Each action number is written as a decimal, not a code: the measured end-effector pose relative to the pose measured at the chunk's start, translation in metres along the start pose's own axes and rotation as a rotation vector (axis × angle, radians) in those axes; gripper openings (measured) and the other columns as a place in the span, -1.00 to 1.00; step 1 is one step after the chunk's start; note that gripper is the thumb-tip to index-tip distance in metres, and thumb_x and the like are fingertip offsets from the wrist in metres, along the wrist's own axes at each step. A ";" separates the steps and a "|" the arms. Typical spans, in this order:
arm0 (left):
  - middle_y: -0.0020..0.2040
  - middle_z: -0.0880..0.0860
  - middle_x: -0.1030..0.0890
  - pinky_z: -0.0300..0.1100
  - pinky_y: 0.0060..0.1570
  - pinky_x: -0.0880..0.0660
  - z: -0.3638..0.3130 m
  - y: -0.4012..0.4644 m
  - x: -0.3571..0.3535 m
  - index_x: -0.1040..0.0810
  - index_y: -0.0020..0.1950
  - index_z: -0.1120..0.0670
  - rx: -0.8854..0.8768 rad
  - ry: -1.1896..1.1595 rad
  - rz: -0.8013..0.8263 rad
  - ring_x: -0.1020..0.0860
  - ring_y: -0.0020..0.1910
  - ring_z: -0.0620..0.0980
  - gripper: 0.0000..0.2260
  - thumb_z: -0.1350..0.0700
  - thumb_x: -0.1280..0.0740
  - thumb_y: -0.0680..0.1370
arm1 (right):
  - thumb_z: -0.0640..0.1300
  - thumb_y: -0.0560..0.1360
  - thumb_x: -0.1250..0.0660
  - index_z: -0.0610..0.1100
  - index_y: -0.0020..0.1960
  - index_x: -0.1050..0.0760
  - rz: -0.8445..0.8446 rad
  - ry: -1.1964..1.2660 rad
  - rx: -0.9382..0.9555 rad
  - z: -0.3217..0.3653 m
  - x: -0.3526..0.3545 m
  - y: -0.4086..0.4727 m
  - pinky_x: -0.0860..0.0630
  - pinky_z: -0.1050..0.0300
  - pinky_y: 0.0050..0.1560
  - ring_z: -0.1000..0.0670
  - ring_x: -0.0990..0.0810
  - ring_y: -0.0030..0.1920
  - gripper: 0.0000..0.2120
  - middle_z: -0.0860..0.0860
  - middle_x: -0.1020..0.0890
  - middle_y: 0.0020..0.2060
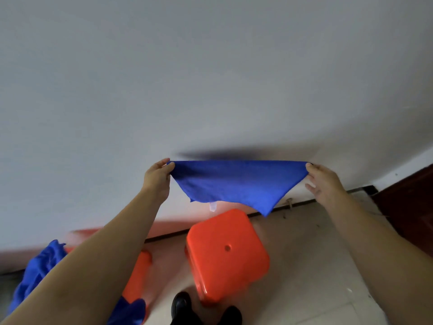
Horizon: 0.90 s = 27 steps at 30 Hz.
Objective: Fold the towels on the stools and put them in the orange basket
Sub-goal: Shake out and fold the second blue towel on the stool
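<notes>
Towel: blue towel (pixel 236 181) stretched in the air above the orange stool (pixel 226 252), top edge taut so you can line it up for a fold.
Left hand: your left hand (pixel 157 177) pinches one top corner.
Right hand: your right hand (pixel 322 178) pinches the other corner, lower fingers loose.
Pile: more blue cloth (pixel 37 270) at lower left, unfolded by the look of it.
Basket: cannot tell which orange shape it is.
Surroundings: white wall (pixel 210 78) behind, tiled floor (pixel 316 266) below.

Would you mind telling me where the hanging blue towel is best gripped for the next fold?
Probably at the lower corners of the blue towel, reached from below: its top edge is stretched between the left hand and right hand, while the lower point hangs free above the orange stool.
</notes>
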<state>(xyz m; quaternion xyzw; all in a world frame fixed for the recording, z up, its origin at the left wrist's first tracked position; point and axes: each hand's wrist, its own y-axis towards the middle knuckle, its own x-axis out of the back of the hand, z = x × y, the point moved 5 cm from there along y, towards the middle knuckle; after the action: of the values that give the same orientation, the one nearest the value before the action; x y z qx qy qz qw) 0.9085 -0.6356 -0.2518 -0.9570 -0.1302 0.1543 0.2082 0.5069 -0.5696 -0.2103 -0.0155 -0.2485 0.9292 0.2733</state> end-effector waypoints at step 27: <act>-0.19 0.09 -0.58 -0.20 -0.05 -0.42 0.247 0.017 0.117 -0.59 -0.07 0.19 0.408 0.460 -0.016 -0.50 -0.14 0.02 -0.85 0.39 -0.28 0.52 | -0.19 0.57 -0.24 -0.15 0.01 -0.50 0.012 -0.350 -0.423 -0.293 0.026 0.038 -0.38 -0.05 0.25 -0.19 -0.46 0.32 -0.92 -0.14 -0.55 0.06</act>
<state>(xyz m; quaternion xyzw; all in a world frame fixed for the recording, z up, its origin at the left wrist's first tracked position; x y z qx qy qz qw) 0.9329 -0.5252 -0.5014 -0.9041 -0.0533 -0.0453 0.4215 0.5141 -0.4515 -0.4826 0.0873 -0.4803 0.8468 0.2112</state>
